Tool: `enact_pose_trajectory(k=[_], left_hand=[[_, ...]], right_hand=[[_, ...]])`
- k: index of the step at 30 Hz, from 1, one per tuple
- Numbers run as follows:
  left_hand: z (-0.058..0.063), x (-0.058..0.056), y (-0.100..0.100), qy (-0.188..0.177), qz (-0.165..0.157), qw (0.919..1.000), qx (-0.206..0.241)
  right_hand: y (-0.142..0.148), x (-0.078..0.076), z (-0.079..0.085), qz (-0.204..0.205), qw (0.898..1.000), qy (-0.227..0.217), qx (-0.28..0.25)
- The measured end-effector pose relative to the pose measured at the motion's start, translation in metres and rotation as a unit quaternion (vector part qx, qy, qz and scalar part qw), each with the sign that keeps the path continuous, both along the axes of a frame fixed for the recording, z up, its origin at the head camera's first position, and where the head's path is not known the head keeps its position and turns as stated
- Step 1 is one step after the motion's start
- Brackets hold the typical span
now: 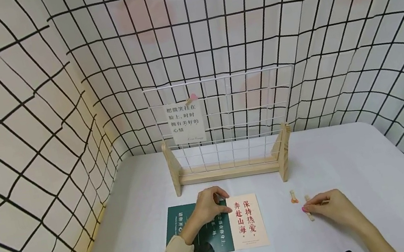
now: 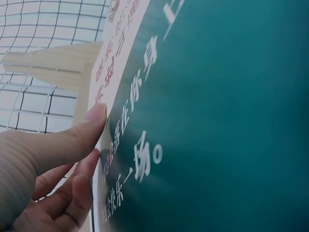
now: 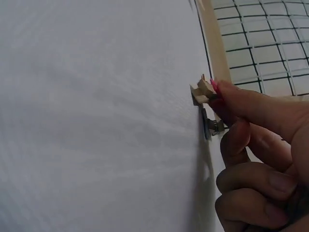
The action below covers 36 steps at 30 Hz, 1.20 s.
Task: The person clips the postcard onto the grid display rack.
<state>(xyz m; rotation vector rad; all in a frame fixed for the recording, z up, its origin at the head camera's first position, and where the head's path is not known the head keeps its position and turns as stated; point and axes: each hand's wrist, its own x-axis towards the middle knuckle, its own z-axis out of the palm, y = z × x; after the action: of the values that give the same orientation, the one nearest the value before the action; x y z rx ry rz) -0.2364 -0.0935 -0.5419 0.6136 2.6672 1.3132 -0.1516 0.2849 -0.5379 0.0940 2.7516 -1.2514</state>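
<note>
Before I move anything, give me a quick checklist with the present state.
1. Right hand pinching a clip: ok.
2. Left hand touching the cream card: ok, at its left edge.
3. Cream card firmly gripped: cannot tell.
4. Cream card apart from the dark green card: not ok, they meet or overlap.
5. Hung card clipped to the wire grid: ok.
6. Orange-ended clip within the right hand's reach: probably ok.
</note>
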Motion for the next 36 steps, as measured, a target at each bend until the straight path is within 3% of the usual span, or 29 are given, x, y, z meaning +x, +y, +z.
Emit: enact_pose_trajectory(k=[5, 11, 25, 36], left_hand=[[-0.001, 0.001, -0.001, -0.002, -0.009, 0.9998, 0.017], [-0.002, -0.001, -0.001, -0.022, -0.013, 0.9983, 0.052], [-0.005, -0.004, -0.007, -0.022, -0.057, 0.9941, 0.090], [-0.005, -0.006, -0.010, -0.022, -0.072, 0.9923, 0.098]], right_hand=[[0.005, -0.001, -0.001, -0.063, 0.995, -0.031, -0.073], [0.012, -0.004, -0.004, -0.133, 0.972, -0.048, -0.189], [0.015, -0.004, -0.008, -0.121, 0.947, -0.068, -0.290], [0.018, -0.005, -0.012, -0.118, 0.944, -0.062, -0.300]])
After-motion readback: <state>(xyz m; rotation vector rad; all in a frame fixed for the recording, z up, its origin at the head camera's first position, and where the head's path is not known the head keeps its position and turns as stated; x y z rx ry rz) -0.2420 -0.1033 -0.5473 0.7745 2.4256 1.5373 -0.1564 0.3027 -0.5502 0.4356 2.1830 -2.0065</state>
